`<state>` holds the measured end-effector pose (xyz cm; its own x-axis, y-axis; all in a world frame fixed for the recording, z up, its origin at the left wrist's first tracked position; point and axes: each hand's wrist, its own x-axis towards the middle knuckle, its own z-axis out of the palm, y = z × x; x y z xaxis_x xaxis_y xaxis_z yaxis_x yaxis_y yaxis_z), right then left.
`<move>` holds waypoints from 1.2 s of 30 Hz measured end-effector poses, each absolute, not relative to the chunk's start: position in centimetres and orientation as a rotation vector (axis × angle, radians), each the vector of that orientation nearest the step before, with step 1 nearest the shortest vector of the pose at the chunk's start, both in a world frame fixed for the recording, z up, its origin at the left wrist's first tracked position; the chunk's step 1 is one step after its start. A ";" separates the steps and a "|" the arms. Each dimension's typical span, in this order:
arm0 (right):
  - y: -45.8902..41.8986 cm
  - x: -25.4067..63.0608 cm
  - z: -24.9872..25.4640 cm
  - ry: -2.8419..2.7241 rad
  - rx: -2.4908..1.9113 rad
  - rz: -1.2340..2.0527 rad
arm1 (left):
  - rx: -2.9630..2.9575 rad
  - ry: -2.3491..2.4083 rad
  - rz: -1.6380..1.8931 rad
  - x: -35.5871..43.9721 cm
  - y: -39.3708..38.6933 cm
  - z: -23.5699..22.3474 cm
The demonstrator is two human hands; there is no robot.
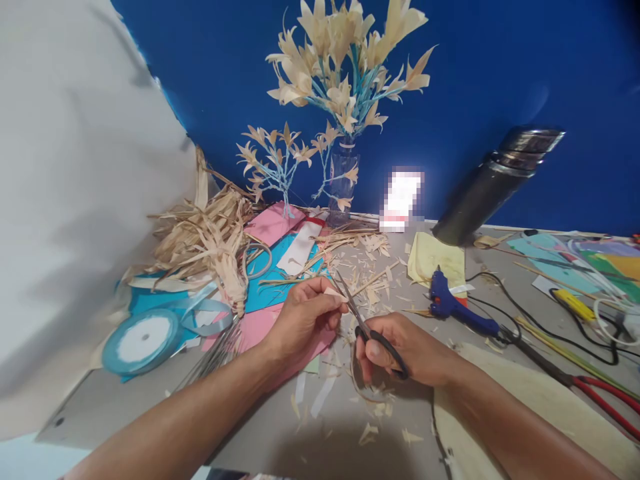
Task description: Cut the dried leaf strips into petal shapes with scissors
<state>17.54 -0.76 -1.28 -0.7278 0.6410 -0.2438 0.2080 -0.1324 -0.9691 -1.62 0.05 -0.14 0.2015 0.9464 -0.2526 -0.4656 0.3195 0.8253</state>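
Between the thumb and fingers of my left hand (305, 310) is a small pale piece of corn husk (336, 294). My right hand (395, 347) grips black-handled scissors (383, 343), fingers in the loops. Their blades (350, 300) point up and away, right beside the husk piece; whether they touch it I cannot tell. Husk scraps (373, 280) lie scattered beyond and below my hands. Pink paper (310, 347) lies under my left hand. A bunch of dried corn husks (210, 233) rests to the left of it.
Flowers of pale husk (345, 67) stand in a clear bottle (345, 177) at the back. A roll of blue ribbon (143, 340) lies at left. On the right are a blue glue gun (460, 310) with its cord, red-handled cutters (605, 400) and a dark flask (493, 187).
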 end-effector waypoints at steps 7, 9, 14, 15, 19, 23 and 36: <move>-0.9 17.4 -1.2 -1.800 -1.056 1.931 | 0.741 0.880 1.065 -1.9 0.4 -0.3; -0.9 17.4 -1.2 -1.784 -1.085 1.938 | 0.745 0.887 1.056 -2.0 0.5 -0.4; -1.0 17.4 -1.5 -1.742 -1.130 1.945 | 0.795 0.893 1.038 -2.3 0.7 -0.4; -0.9 17.5 -1.5 -1.744 -1.140 1.940 | 0.804 0.896 1.033 -2.3 0.7 -0.4; -0.9 17.5 -1.7 -1.775 -1.162 1.924 | 0.815 0.911 1.014 -2.5 0.8 -0.4; -0.9 17.5 -1.5 -1.767 -1.189 1.912 | 0.825 0.917 1.016 -2.6 0.8 -0.4; -1.1 16.1 -0.7 -1.391 -1.168 1.464 | 0.925 0.937 0.813 -1.6 -0.5 -0.8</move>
